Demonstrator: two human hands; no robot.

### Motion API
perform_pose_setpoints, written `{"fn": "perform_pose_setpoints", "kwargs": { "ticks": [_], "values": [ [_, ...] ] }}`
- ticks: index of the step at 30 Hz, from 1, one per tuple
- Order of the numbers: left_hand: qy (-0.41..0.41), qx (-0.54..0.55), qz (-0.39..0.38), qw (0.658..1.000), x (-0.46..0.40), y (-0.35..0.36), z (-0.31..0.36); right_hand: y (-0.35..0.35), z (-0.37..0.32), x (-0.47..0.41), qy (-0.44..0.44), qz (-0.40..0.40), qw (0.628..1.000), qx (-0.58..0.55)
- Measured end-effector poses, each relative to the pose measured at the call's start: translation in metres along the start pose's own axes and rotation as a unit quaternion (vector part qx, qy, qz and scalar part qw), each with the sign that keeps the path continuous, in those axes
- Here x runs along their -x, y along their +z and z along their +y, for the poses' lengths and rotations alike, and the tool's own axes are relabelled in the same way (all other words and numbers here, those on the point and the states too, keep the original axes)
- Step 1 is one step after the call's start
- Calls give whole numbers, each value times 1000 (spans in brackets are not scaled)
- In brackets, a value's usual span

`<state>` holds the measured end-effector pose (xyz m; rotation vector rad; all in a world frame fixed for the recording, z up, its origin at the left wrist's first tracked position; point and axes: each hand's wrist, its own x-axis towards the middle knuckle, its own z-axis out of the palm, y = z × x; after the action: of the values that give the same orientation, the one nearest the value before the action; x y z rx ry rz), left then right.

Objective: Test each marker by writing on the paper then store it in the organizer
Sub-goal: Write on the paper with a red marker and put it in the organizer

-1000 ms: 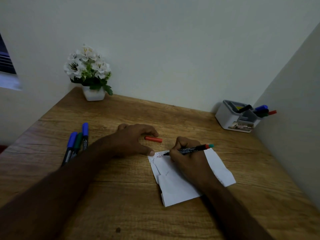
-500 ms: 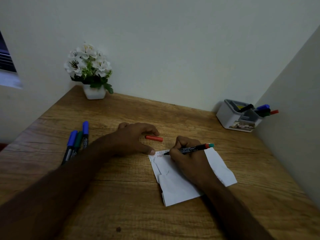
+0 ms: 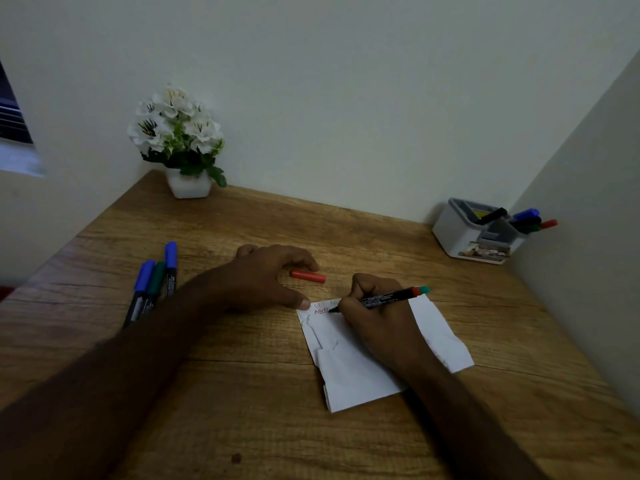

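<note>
My right hand (image 3: 375,323) grips a black marker (image 3: 384,299) with a red and green end, its tip on the top left of the crumpled white paper (image 3: 349,372), where red writing shows. My left hand (image 3: 263,278) rests flat on the desk, its thumb touching the paper's top left corner. A red cap (image 3: 308,276) lies on the desk just beyond the fingers. Three capped markers (image 3: 154,282), two blue and one green, lie side by side at the left. The white and grey organizer (image 3: 464,233) stands in the far right corner with several markers in it.
A white pot of white flowers (image 3: 181,143) stands at the back left of the wooden desk (image 3: 242,410). Walls close the desk at the back and on the right. A window edge shows at far left.
The marker tip has crept slightly along the written line. The left hand and the other markers have stayed put; the view shifted a little.
</note>
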<state>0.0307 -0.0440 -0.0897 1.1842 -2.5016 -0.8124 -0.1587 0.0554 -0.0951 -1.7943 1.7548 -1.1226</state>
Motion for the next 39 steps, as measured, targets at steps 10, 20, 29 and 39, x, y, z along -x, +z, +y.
{"fn": "perform_pose_setpoints", "kwargs": {
  "ticks": [10, 20, 29, 39],
  "values": [
    [-1, -7, -1, 1000, -1, 0, -1, 1, 1, 0, 14, -2, 1000, 6],
    [-3, -10, -2, 1000, 0, 0, 0, 1, 3, -1, 15, 9, 1000, 11],
    [-3, -8, -3, 1000, 2, -2, 3, 1, 3, -1, 11, 11, 1000, 17],
    [-2, -6, 2, 1000, 1, 0, 2, 2, 4, -2, 12, 15, 1000, 8]
  ]
}}
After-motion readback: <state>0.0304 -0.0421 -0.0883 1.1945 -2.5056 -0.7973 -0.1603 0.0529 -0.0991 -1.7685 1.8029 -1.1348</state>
